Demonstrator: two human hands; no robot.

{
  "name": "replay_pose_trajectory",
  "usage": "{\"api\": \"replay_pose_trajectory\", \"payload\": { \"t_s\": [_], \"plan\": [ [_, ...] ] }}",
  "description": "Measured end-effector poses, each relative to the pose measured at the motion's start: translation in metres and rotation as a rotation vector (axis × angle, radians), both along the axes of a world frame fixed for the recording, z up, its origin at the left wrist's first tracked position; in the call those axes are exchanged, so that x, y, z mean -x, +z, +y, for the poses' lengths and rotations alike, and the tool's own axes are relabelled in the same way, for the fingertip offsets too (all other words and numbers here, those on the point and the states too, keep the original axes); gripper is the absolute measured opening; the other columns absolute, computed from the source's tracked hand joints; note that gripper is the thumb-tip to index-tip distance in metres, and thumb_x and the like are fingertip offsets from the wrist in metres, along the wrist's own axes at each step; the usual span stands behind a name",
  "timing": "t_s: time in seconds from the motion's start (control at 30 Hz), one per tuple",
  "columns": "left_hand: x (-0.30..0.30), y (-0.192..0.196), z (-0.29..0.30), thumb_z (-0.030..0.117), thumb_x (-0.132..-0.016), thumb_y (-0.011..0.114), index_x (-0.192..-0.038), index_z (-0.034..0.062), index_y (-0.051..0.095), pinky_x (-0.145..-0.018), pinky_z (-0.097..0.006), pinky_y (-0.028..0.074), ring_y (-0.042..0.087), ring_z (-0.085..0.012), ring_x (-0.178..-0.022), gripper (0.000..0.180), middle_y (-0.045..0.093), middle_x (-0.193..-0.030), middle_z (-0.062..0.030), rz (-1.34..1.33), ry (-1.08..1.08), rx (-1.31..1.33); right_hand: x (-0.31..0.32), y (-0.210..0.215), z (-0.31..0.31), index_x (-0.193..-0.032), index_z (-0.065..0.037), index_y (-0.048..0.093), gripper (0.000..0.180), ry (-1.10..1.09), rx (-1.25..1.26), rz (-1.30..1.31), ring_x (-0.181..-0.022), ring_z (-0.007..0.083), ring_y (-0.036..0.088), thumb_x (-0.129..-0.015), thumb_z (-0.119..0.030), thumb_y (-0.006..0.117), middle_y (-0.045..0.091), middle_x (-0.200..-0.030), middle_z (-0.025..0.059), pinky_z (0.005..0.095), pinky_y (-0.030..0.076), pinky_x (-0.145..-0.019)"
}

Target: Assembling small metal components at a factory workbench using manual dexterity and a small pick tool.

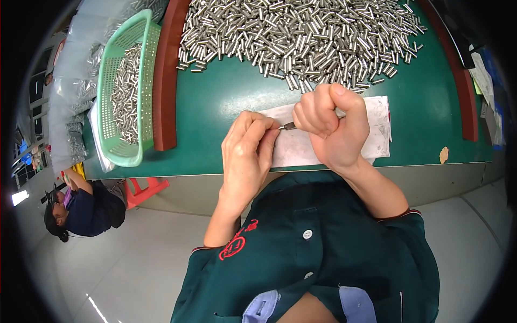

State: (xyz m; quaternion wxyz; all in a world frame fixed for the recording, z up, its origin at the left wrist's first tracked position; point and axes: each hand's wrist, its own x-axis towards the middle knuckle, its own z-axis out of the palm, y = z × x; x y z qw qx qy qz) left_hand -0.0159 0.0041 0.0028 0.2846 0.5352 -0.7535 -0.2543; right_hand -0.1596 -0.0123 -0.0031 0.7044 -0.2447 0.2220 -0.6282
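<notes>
Pinching a small metal pin (288, 126) between both hands, left hand (249, 153) fingertips closed, right hand (333, 126) fisted

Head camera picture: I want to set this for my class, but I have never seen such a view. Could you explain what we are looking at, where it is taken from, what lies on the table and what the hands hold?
There is no machine here, only a person working with bare hands. The camera sits on their head and looks down, so the edges bend. The green table carries a big pile of small metal pins, a green basket with more pins, and a white sheet. The left hand and right hand meet over the sheet, holding one pin between them. Another person sits at lower left.
</notes>
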Motion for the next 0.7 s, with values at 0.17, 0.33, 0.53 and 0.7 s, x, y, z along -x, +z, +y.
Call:
{"api": "replay_pose_trajectory", "payload": {
  "t_s": [0.17, 0.33, 0.53, 0.7],
  "plan": [
    [0.000, -0.001, 0.000, -0.005, -0.071, 0.060, -0.076, -0.0015, 0.056, -0.051, -0.025, 0.038, 0.047, -0.0148, -0.058, 0.007, 0.052, -0.070, -0.0060, -0.009, 0.003, 0.022, -0.001, 0.001, 0.000, -0.049, -0.012, 0.027, 0.038, -0.004, 0.009, 0.003, -0.039, 0.0081, 0.016, -0.085, -0.024, 0.029, 0.022, -0.042, -0.0035, 0.0256, 0.017, -0.041],
    [0.000, -0.001, 0.001, -0.005, -0.070, 0.061, -0.075, -0.0016, 0.057, -0.051, -0.025, 0.039, 0.047, -0.0142, -0.057, 0.007, 0.052, -0.070, -0.0056, -0.001, 0.018, 0.011, -0.002, 0.000, 0.001, -0.049, -0.012, 0.027, 0.039, -0.002, 0.027, 0.004, -0.039, 0.0080, 0.016, -0.086, -0.024, 0.029, 0.023, -0.042, -0.0034, 0.0252, 0.016, -0.041],
    [0.001, -0.001, 0.000, -0.005, -0.067, 0.062, -0.073, -0.0014, 0.057, -0.053, -0.033, 0.042, 0.051, -0.0255, -0.059, 0.008, 0.050, -0.067, -0.0097, 0.013, 0.016, 0.037, -0.008, 0.000, 0.004, -0.049, -0.010, 0.027, 0.040, -0.025, 0.065, 0.058, -0.040, 0.0074, 0.016, -0.087, -0.022, 0.031, 0.022, -0.043, -0.0036, 0.0251, 0.016, -0.041],
    [0.003, 0.001, 0.002, -0.004, -0.066, 0.062, -0.072, -0.0011, 0.057, -0.053, -0.033, 0.042, 0.051, -0.0261, -0.059, 0.008, 0.050, -0.067, -0.0098, 0.007, 0.028, 0.052, -0.016, 0.005, 0.007, -0.051, -0.005, 0.029, 0.036, -0.124, 0.292, 0.459, -0.041, 0.0092, 0.022, -0.084, -0.016, 0.037, 0.026, -0.045, -0.0003, 0.0267, 0.020, -0.040]
  ]
}}
